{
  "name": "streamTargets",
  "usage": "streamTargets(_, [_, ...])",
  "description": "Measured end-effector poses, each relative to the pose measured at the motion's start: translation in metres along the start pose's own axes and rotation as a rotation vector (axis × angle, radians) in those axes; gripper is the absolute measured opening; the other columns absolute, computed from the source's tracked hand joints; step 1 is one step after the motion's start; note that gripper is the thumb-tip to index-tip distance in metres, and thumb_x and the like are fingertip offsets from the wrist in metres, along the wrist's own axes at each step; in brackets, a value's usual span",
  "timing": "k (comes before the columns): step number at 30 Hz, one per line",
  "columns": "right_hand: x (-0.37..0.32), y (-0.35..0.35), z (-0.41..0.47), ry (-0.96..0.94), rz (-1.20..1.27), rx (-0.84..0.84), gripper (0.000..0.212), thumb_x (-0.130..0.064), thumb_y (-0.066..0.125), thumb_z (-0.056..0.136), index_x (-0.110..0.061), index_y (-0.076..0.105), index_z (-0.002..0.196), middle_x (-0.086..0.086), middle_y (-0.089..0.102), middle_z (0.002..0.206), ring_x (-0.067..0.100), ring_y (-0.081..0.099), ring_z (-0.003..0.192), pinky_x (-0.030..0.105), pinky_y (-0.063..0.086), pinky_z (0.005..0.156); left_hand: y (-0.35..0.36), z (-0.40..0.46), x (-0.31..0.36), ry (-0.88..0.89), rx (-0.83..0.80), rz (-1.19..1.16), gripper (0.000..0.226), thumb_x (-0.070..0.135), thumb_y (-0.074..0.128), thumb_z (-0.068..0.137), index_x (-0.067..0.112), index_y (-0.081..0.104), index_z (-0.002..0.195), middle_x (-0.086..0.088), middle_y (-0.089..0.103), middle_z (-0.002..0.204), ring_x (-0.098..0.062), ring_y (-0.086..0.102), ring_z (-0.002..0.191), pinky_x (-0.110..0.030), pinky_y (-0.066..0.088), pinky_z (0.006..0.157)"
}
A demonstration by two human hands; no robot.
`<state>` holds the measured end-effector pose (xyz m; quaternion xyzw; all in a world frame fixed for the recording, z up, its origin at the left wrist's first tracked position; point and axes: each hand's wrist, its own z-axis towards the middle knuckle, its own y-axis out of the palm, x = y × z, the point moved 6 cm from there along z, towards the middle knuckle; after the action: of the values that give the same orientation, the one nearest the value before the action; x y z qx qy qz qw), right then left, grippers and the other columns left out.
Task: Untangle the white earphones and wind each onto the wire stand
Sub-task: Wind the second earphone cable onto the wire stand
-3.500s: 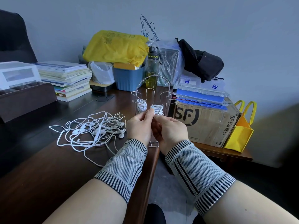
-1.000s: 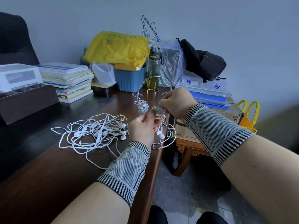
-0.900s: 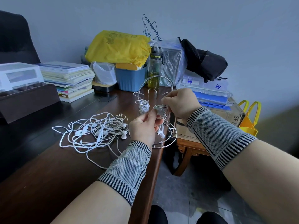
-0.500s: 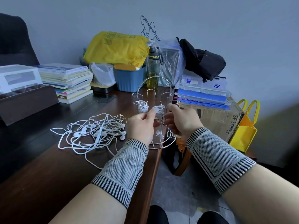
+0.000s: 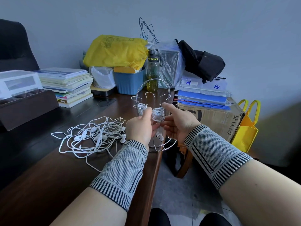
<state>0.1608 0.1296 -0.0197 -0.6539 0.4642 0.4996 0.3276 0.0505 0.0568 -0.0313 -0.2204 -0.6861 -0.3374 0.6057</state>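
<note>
The right hand (image 5: 177,123) has dropped beside the left hand (image 5: 140,128), both pinching the wound earphone (image 5: 157,115); tangled earphones (image 5: 94,136) lie alongside.

Setting: an office, cluttered working corner. Evidence: dark wooden desk (image 5: 48,185) against a plain grey wall; black high-backed chair (image 5: 14,44) at far left; 1 stack of books and booklets (image 5: 68,85); dark desk organiser tray (image 5: 27,105) with a white plastic box (image 5: 17,82) on it. Right of the desk, a cardboard courier box printed "SF EXPRESS" (image 5: 228,121) carries blue folders (image 5: 202,98) and clear document wallets (image 5: 205,84). Blue bin (image 5: 128,84), drinks bottle (image 5: 153,70), black backpack (image 5: 203,62) behind.
</note>
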Motion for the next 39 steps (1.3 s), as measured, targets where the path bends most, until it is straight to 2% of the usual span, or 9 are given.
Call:
streamTargets(3, [-0.001,0.0,0.002,0.024,0.035,-0.016,0.045,-0.042,0.071,0.082,0.001,0.065,0.095,0.009,0.065,0.066,0.014,0.054,0.048,0.025,0.048,0.051,0.002,-0.003,0.003,0.003,0.003,0.014,0.06,0.067,0.066,0.064,0.009,0.069,0.078,-0.019,0.073,0.09,-0.033,0.073,0.083,-0.052,0.059,0.079])
streamTargets(7, [0.0,0.002,0.002,0.058,0.092,-0.059,0.038,-0.037,0.07,0.085,0.0,0.064,0.091,0.008,0.065,0.066,0.013,0.056,0.048,0.024,0.048,0.049,0.003,0.002,-0.002,-0.021,0.017,-0.001,0.058,0.067,0.071,0.047,0.014,0.066,0.071,-0.017,0.074,0.092,-0.035,0.071,0.091,-0.057,0.056,0.086])
streamTargets(13, [0.001,0.006,0.002,0.079,0.24,-0.077,0.025,-0.027,0.07,0.086,-0.004,0.062,0.081,0.006,0.065,0.062,0.012,0.058,0.048,0.021,0.05,0.046,0.006,0.001,-0.005,-0.093,0.061,-0.128,0.027,0.038,0.077,0.077,0.013,0.068,0.073,-0.008,0.076,0.089,-0.026,0.073,0.086,-0.035,0.056,0.074])
streamTargets(18, [-0.001,0.009,0.004,0.061,0.287,-0.079,0.017,-0.019,0.069,0.087,-0.003,0.063,0.084,0.008,0.066,0.067,0.012,0.058,0.048,0.021,0.05,0.046,0.008,0.004,-0.005,-0.1,0.082,-0.179,0.008,0.027,0.074,0.082,0.02,0.073,0.077,0.0,0.076,0.086,-0.019,0.072,0.084,-0.029,0.051,0.071])
streamTargets(24, [-0.001,0.008,0.005,0.035,0.297,-0.069,0.021,-0.023,0.072,0.085,-0.005,0.061,0.081,0.006,0.065,0.06,0.011,0.059,0.047,0.021,0.05,0.045,0.008,-0.004,0.0,-0.065,0.088,-0.126,0.022,0.04,0.072,0.075,0.02,0.067,0.07,0.002,0.075,0.085,-0.019,0.07,0.081,-0.035,0.054,0.077])
streamTargets(29, [0.004,0.006,-0.001,0.038,0.266,-0.067,0.033,-0.032,0.072,0.085,0.0,0.063,0.084,0.007,0.066,0.058,0.013,0.059,0.048,0.023,0.051,0.048,0.004,-0.004,-0.017,-0.024,0.093,0.007,0.029,0.043,0.051,0.069,0.023,0.07,0.058,-0.013,0.075,0.084,-0.034,0.072,0.087,-0.056,0.056,0.085])
streamTargets(33, [0.013,-0.003,-0.002,0.05,0.276,-0.043,0.04,-0.035,0.065,0.089,0.005,0.065,0.092,0.008,0.066,0.061,0.013,0.058,0.048,0.024,0.051,0.051,0.002,-0.007,-0.02,-0.033,0.082,0.036,0.025,0.034,0.058,0.08,0.02,0.071,0.064,-0.007,0.076,0.083,-0.025,0.074,0.084,-0.046,0.058,0.085])
streamTargets(37, [0.022,-0.017,-0.002,0.01,0.23,0.028,0.016,-0.013,0.058,0.089,-0.006,0.062,0.075,0.003,0.054,0.057,0.011,0.046,0.045,0.021,0.039,0.049,0.001,-0.005,-0.021,-0.046,0.077,0.032,0.023,0.011,0.052,0.096,0.019,0.07,0.083,0.001,0.075,0.089,-0.006,0.072,0.067,-0.018,0.053,0.053])
streamTargets(39, [0.025,-0.024,0.0,-0.058,0.079,0.089,0.016,-0.004,0.058,0.087,-0.006,0.064,0.072,0.004,0.057,0.059,0.011,0.049,0.048,0.022,0.041,0.05,-0.002,-0.006,-0.019,-0.053,0.066,0.068,0.024,0.008,0.05,0.096,0.015,0.072,0.088,-0.001,0.075,0.092,-0.004,0.072,0.064,-0.014,0.05,0.049])
